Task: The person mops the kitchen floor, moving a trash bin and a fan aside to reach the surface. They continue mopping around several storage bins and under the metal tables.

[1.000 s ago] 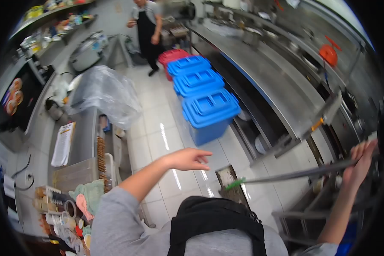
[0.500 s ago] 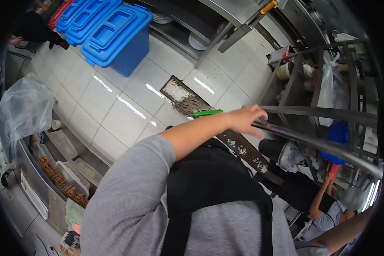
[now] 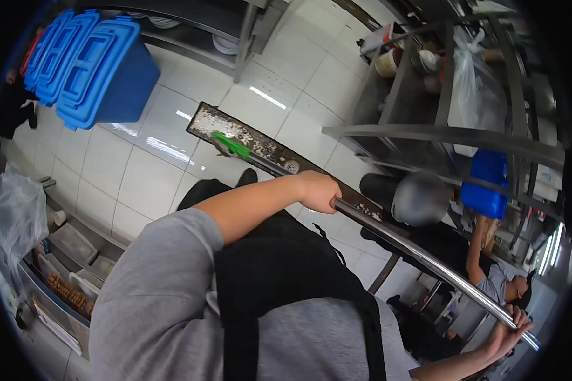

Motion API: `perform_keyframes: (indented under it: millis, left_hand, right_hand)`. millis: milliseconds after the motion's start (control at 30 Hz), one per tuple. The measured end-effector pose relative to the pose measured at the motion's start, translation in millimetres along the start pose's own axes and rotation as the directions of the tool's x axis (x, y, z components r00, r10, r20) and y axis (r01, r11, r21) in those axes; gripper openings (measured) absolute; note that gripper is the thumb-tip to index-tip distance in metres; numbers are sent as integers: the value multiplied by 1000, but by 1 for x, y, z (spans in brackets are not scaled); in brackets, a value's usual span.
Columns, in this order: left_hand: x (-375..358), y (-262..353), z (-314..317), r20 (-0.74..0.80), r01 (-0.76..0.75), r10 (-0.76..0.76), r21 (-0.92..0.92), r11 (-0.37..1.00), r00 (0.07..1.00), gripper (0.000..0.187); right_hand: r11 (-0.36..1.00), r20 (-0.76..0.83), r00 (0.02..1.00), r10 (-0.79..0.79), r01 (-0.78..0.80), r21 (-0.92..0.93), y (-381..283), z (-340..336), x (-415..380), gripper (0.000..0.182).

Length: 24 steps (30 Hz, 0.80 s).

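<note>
One long-handled mop slants across the view, its green clamp low over a worn, dark-edged floor strip with flaking pale patches. Little of the mop's yarn shows, so its exact contact with the surface cannot be told.

The left hand is closed around the metal handle on the side nearer the clamp, fingers curled beneath and mostly hidden. The right hand grips near the opposite, blue-tipped end, its fingers bent around the tube. Between the hands, the handle is bare. Just beside it sits a round grey vessel, blurred.

White floor tiles surround the strip. On the right side of the view stands a metal rack with a clear plastic bag and tubs. Another person's hand touches a blue container by this rack.

At upper left, several lidded blue bins stand in a row, with something red behind and a dark-clothed person nearby. White plates rest on a low shelf above the strip in view. Lower left, crumpled plastic lies near trays, one holding small brown pieces.
</note>
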<state>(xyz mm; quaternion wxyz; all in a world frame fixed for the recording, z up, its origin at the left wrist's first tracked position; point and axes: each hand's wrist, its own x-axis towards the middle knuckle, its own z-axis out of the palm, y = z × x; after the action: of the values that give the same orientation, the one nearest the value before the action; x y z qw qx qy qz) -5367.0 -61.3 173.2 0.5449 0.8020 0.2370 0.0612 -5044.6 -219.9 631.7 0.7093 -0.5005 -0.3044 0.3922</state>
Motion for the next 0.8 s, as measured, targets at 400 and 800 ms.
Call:
perform_keyframes:
  millis: [400,800]
  left_hand:
    - [15,-57,16,-141,62,-66,-32,998,988,20]
    - [46,-50,48,-406,-14,-81,-226,974,910,35]
  right_hand:
    - [993,6,1000,3,-3,119,56,-27,14,36]
    - [982,97,994,-52,69,-177,205,141,20,41]
